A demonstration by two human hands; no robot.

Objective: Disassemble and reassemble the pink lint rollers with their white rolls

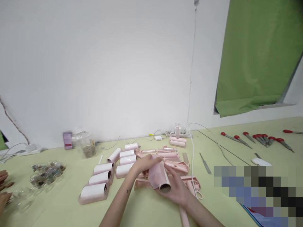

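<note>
A lint roller refill [166, 181] is held up in front of me, its hollow cardboard end towards me. My right hand [176, 187] cradles it from below and the right side, fingers curved round it. A translucent pink sheet [155, 174] hangs along its left side. My left hand [148, 161] is closed on the top edge of that sheet; the fingertips are partly hidden. Beneath and behind my hands lie pink plastic roller parts [177, 166]. To the left, several white rolls [94, 191] lie on their sides on pink sheets.
A white cable [193, 151] crosses the table near my right hand. Farther right lie a grey blade-like tool [205, 164] and several red-ended tools [260, 137]. Clear rings [48, 173] lie at left, beside another person's hand [4, 197]. A power strip [170, 132] sits by the wall.
</note>
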